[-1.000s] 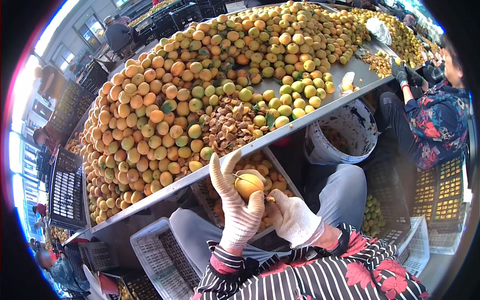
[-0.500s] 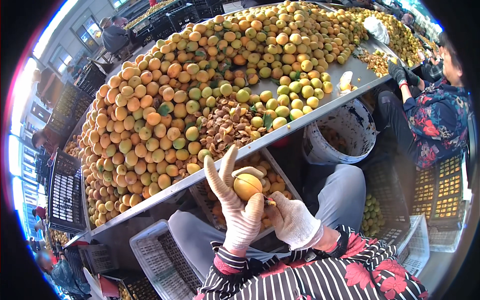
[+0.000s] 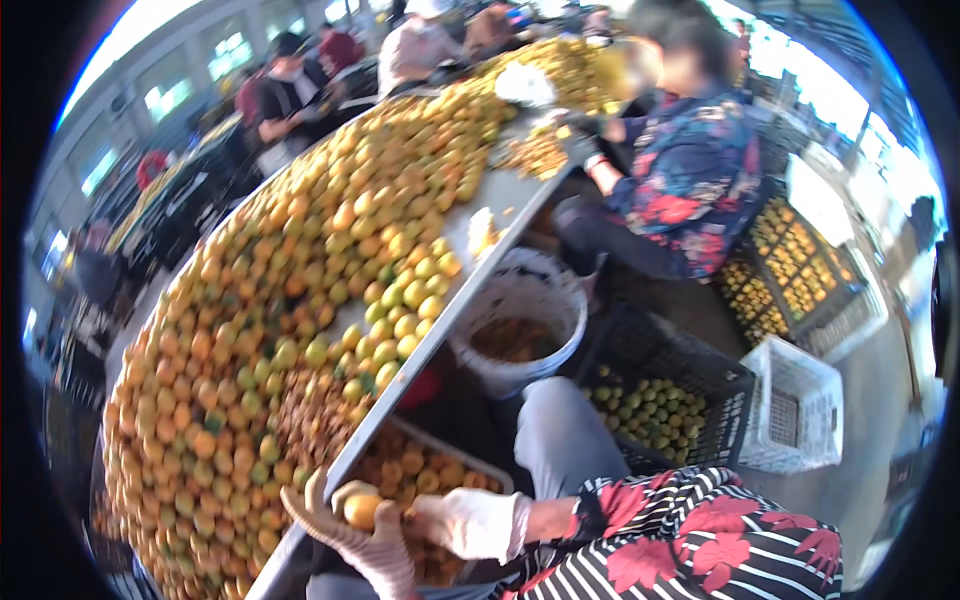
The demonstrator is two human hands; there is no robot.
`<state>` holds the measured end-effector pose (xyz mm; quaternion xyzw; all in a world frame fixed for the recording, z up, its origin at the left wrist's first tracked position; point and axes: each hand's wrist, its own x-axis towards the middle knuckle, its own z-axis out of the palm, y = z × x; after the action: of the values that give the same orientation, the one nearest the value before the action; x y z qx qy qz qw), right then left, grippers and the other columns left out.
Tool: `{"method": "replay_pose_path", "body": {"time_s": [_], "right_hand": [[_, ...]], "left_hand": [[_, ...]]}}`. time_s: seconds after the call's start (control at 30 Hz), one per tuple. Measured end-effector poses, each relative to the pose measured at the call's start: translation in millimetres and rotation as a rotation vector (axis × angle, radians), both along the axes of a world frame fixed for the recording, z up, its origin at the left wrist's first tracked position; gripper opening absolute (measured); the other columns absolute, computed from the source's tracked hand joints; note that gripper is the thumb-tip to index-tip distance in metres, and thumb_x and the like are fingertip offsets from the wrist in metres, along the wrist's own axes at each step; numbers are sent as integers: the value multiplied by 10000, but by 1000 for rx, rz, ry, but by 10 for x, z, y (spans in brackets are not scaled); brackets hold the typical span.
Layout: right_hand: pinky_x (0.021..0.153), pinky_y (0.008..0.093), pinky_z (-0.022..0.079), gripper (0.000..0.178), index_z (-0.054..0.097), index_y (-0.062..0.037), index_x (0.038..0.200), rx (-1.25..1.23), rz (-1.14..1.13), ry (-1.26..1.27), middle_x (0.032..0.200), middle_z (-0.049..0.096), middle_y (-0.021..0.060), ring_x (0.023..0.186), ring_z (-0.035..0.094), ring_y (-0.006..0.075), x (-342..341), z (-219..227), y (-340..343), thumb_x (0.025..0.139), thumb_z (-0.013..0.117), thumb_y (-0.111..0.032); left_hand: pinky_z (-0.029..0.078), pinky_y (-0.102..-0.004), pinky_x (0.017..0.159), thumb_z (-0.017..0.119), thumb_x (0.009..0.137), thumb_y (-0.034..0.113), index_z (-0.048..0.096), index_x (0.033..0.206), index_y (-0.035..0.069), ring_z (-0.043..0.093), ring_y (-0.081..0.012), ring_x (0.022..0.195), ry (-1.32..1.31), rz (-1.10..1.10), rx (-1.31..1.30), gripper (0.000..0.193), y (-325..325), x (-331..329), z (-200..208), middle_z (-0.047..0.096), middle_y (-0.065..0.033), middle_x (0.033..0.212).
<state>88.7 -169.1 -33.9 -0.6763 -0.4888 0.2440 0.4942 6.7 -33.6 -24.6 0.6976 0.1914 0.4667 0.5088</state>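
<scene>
My left hand (image 3: pixel 368 545), in a pale knit glove, is closed round an orange-yellow apricot (image 3: pixel 361 511), with some of its fingers stretched out. Beside the fruit is my right hand (image 3: pixel 478 522), also gloved in white. Its fingers are bent together against the apricot, and what they hold is hidden by blur. Under both hands lies a crate of orange apricot pieces (image 3: pixel 450 475). Close by on the metal table (image 3: pixel 440 315), brown apricot pits (image 3: pixel 305 415) lie heaped next to greenish-yellow apricots (image 3: pixel 405 325) and the big apricot pile (image 3: pixel 290 260).
A stained white bucket (image 3: pixel 520 375) stands by my knee. To the right are a black crate of green fruit (image 3: pixel 655 415) and a white plastic crate (image 3: pixel 795 405). A co-worker in a floral top (image 3: pixel 690 180) sits farther along the table edge.
The view has swung to the right, so the table and my hands now appear farther left and lower. The apricot stays in my left hand; the right hand's small tool no longer shows.
</scene>
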Motion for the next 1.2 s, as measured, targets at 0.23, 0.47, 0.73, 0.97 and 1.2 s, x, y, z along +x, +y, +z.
{"method": "replay_pose_path", "body": {"time_s": [0.23, 0.47, 0.73, 0.97, 1.2], "right_hand": [[803, 484, 554, 319, 674, -32, 1214, 34, -141, -45, 992, 721, 242, 923, 695, 437, -55, -329, -35, 965, 604, -218], [693, 522, 512, 216, 657, -64, 961, -105, -34, -3, 818, 690, 213, 785, 676, 423, 27, -360, -9, 982, 584, -267], [652, 519, 496, 218, 647, -71, 938, 43, -142, 21, 805, 686, 208, 755, 668, 414, 38, -132, -197, 988, 576, -272], [644, 498, 495, 197, 650, -70, 936, 96, -186, 33, 801, 685, 193, 746, 667, 391, 52, -45, -277, 982, 585, -251], [636, 477, 494, 176, 653, -69, 933, 131, -210, 38, 796, 684, 178, 738, 666, 369, 53, 14, -349, 976, 594, -230]], "left_hand": [[544, -356, 873, 715, 919, 127, 269, 1624, 121, 640, -233, 942, 384, -259, -57, 834, 167, -157, -14, 628, -135, 1213], [543, -356, 883, 668, 961, 234, 447, 1502, 44, 645, -228, 973, 145, -310, -568, 615, -150, -226, 171, 644, -121, 1186], [544, -372, 910, 613, 992, 337, 561, 1376, 1, 648, -245, 1039, 138, -364, -604, 512, -259, -250, 99, 651, -119, 1201], [543, -375, 913, 611, 994, 340, 561, 1376, 3, 648, -246, 1045, 172, -374, -610, 512, -317, -239, 85, 652, -120, 1203], [543, -377, 917, 609, 995, 343, 561, 1376, 5, 647, -247, 1051, 185, -376, -625, 512, -339, -263, 62, 653, -120, 1205]]}}
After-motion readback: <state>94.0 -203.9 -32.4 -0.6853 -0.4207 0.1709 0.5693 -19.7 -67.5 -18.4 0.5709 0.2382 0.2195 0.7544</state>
